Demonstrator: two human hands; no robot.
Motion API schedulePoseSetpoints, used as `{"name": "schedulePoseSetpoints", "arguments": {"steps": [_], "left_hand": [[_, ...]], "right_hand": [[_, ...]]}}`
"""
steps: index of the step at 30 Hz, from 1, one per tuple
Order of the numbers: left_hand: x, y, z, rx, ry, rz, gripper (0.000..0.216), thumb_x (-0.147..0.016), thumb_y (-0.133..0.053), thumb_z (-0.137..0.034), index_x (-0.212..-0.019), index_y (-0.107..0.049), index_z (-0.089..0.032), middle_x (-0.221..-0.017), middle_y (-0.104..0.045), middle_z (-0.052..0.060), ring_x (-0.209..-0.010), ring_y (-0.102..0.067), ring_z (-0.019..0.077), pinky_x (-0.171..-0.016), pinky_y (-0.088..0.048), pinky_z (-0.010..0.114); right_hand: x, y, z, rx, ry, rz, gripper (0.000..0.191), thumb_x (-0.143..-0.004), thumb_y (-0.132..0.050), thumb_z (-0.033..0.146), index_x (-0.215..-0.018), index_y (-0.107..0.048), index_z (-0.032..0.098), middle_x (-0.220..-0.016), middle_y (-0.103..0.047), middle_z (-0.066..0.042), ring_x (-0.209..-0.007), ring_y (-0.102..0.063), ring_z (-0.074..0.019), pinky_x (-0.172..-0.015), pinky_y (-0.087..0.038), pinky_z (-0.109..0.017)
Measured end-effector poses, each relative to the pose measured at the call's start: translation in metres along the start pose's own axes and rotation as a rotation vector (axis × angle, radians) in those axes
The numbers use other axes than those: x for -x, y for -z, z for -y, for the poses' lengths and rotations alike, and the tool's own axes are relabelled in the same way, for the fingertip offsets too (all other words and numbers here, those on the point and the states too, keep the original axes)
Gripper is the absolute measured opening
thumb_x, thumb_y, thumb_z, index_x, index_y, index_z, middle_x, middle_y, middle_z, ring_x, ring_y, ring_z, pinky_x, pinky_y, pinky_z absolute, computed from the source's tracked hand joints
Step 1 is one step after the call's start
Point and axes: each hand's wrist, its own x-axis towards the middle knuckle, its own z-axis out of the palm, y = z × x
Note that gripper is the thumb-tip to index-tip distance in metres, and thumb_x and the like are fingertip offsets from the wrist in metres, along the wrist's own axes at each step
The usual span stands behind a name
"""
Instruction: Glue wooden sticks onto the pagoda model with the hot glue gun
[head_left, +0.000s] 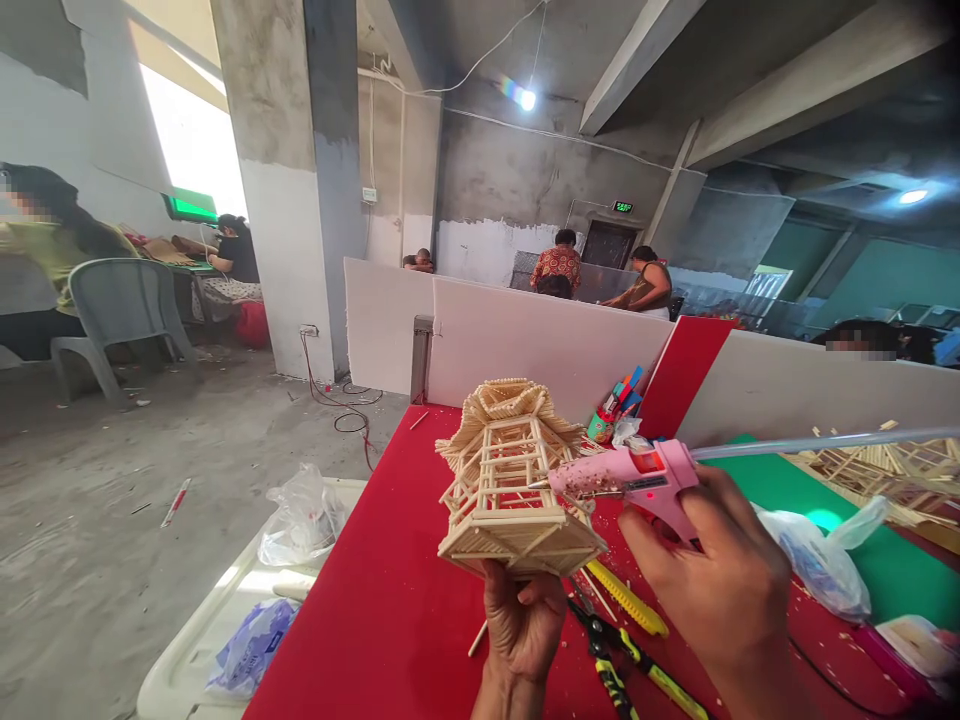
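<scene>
While the left hand point(521, 625) supports the stick model point(510, 480) from below, the right hand point(720, 590) brings a pink glue gun point(637, 478) up to its side. The model, a small tiered tower of pale sticks with a flared roof, is held tilted above the red worktop point(375, 610), its flat base toward the camera. Left fingers point(541, 592) are curled closed around the lower edge of the base. Right fingers point(705, 505) are wrapped shut about the gun's handle, and the gun's nozzle touches or nearly touches the model's open lattice; which of the two cannot be told. A clear glue stick point(817, 443) projects from the rear of the gun toward the right edge of the view.

Below the model, on the worktop, lie yellow-handled cutters point(622, 660) and, just beside them, a yellow knife point(626, 598). A crumpled plastic bag point(817, 560) rests to the right, partly on a green mat point(900, 580). Further stick frames point(885, 470) stand behind that mat. A holder of coloured pens point(616, 405) sits against the white partition point(540, 345) at the far edge of the worktop. To the left, lower than the worktop, a white tray point(195, 640) carries another clear bag point(304, 520). Several other people sit or stand at workplaces in the background, well apart from the hands.
</scene>
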Motion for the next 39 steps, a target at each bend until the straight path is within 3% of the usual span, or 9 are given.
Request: {"name": "schedulePoseSetpoints", "arguments": {"steps": [8,17,28,39], "left_hand": [[0.003,-0.007,-0.015,-0.009,0.089,0.072,0.036,-0.065,-0.087,-0.028,-0.098,-0.071,-0.026,-0.083,-0.072,0.001,-0.07,-0.061,0.0044,-0.049,-0.04,0.004],[0.001,0.014,-0.014,-0.004,-0.001,0.083,0.038,-0.068,-0.085,-0.03,-0.104,-0.072,-0.029,-0.089,-0.074,0.002,-0.07,-0.062,0.0053,-0.048,-0.042,0.004],[0.001,0.009,-0.017,-0.07,-0.054,0.101,0.035,-0.068,-0.085,-0.029,-0.1,-0.073,-0.029,-0.084,-0.073,0.001,-0.073,-0.063,0.0069,-0.047,-0.041,0.005],[0.018,-0.037,-0.027,-0.234,-0.187,-0.09,0.04,-0.053,-0.092,-0.019,-0.088,-0.074,-0.026,-0.079,-0.072,-0.001,-0.065,-0.061,0.0088,-0.045,-0.041,0.012]], "right_hand": [[-0.004,0.008,0.002,-0.002,0.01,-0.007,0.012,-0.082,-0.064,0.025,-0.091,-0.06,0.019,-0.086,-0.065,-0.003,-0.075,-0.065,-0.0155,-0.066,-0.05,-0.025],[-0.004,0.013,0.003,-0.032,0.005,-0.011,0.008,-0.083,-0.064,0.023,-0.087,-0.06,0.019,-0.084,-0.064,-0.003,-0.078,-0.065,-0.0156,-0.069,-0.049,-0.025],[-0.008,0.018,0.005,-0.031,0.03,-0.02,0.006,-0.082,-0.065,0.022,-0.084,-0.059,0.018,-0.081,-0.061,-0.002,-0.076,-0.064,-0.0151,-0.07,-0.048,-0.025],[-0.007,0.017,0.002,0.049,0.079,-0.061,0.014,-0.079,-0.069,0.021,-0.089,-0.061,0.016,-0.086,-0.065,-0.004,-0.075,-0.064,-0.0159,-0.067,-0.048,-0.025]]}}
